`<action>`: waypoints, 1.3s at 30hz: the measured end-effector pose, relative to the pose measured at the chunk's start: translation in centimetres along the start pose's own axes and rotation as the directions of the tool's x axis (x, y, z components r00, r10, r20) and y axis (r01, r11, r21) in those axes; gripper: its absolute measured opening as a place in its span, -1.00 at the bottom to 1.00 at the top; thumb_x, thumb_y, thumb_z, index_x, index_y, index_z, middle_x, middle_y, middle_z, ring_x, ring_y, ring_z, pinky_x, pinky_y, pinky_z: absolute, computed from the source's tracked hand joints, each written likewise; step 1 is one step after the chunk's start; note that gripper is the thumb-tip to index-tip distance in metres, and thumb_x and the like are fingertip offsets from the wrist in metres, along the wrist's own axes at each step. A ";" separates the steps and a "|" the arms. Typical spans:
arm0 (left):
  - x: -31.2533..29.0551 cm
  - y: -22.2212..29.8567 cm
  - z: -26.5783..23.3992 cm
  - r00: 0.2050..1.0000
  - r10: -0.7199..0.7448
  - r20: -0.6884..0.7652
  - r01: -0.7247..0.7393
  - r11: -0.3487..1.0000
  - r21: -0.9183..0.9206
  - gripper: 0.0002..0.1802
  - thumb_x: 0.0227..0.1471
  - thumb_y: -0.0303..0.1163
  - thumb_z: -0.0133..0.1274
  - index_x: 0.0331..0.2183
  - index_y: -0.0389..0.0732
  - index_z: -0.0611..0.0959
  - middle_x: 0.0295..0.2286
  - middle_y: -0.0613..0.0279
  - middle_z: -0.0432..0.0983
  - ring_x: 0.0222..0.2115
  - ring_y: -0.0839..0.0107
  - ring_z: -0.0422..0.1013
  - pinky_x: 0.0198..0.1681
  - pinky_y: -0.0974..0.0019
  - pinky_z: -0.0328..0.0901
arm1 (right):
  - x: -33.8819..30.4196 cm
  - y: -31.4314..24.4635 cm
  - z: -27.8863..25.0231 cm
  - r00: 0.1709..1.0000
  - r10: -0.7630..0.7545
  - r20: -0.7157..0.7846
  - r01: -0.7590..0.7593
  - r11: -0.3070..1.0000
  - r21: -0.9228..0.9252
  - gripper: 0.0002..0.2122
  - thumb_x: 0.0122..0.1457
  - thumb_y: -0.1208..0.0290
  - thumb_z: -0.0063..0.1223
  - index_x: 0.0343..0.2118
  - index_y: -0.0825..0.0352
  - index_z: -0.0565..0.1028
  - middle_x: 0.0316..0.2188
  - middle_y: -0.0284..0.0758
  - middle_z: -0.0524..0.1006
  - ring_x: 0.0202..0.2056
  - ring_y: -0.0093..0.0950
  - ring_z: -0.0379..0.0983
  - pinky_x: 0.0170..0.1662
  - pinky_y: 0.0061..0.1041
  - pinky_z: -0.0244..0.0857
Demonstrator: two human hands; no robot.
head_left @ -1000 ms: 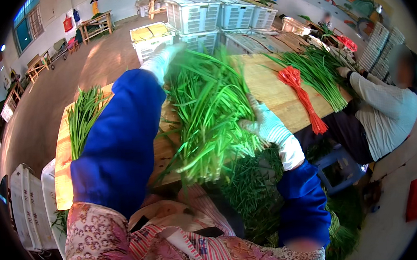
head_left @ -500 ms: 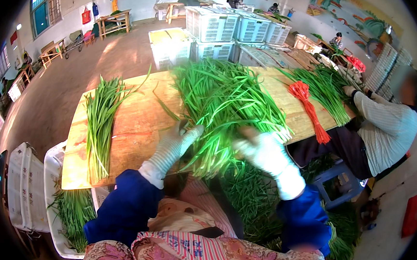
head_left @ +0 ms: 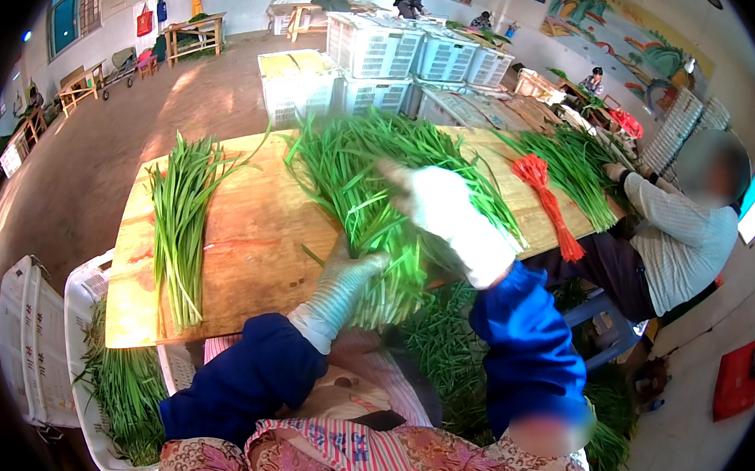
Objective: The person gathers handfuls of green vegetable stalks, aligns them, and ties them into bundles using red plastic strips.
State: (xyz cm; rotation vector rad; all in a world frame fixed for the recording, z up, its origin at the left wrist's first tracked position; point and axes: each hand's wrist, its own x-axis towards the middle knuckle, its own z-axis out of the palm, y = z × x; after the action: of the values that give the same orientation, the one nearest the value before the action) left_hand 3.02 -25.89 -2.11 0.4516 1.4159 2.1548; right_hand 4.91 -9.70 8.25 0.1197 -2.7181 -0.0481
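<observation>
A heap of green garlic chives (head_left: 429,157) covers the middle of the wooden board (head_left: 255,244) in front of me. My left hand (head_left: 354,276), in a striped glove, is closed round the lower part of a bundle, whose pale ends hang over the near edge. Above the heap's leaves reaches my right hand (head_left: 446,209), gloved in white; its fingers are smeared by motion. On the left of the board lies a smaller sorted bunch of chives (head_left: 187,236), apart from both hands. Red ties (head_left: 549,206) rest on the board to the right of the heap.
A white crate (head_left: 102,430) holding chives stands below the board at left. More chives (head_left: 459,339) lie under its near edge. At right a co-worker's hand (head_left: 616,172) touches another chive pile (head_left: 570,165). Stacked plastic crates (head_left: 373,48) stand beyond the board.
My left hand has moved right and down, closing round the chive bundle. My right hand has shifted up and left over the leaves. The view has shifted slightly.
</observation>
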 end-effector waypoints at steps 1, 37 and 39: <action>0.0 -0.4 -0.2 1.000 -0.003 -0.018 0.003 1.000 -0.017 -0.36 -0.11 -0.51 0.11 0.05 -0.29 0.30 -0.20 0.18 0.43 -0.26 0.38 0.40 -0.16 0.34 0.32 | 1.0 0.5 1.9 0.993 -0.071 0.091 0.078 0.994 -0.072 -0.63 -0.04 0.35 0.06 -0.08 0.08 0.46 -0.61 -0.15 0.48 -0.55 -0.20 0.45 -0.46 -0.27 0.34; 2.7 2.3 1.2 0.404 0.458 0.792 -0.868 -0.082 0.490 -0.84 -0.17 -0.31 0.11 -0.57 -0.20 0.60 -0.62 0.22 0.43 -0.47 0.20 0.39 -0.08 0.03 0.22 | -7.4 7.6 2.6 0.998 0.056 0.019 -0.050 0.969 -0.243 -0.66 -0.02 0.26 -0.01 -0.16 0.27 0.48 -0.10 -0.25 0.42 0.01 -0.22 0.25 0.03 -0.22 0.11; 1.3 2.5 0.4 0.465 0.533 0.706 -0.822 -0.035 0.568 -0.84 -0.20 -0.35 0.11 -0.64 -0.23 0.57 -0.66 0.21 0.41 -0.50 0.19 0.38 -0.09 0.04 0.24 | -7.3 8.7 2.7 0.988 0.113 0.103 -0.095 0.982 -0.166 -0.67 -0.05 0.27 0.01 -0.18 0.23 0.49 -0.11 -0.26 0.42 0.00 -0.24 0.24 0.02 -0.18 0.08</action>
State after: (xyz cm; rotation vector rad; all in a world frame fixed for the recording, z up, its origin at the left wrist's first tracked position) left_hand 1.58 -25.61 0.33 2.2988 2.4133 1.3956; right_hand 9.81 -0.28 3.27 -0.0744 -2.8141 -0.2504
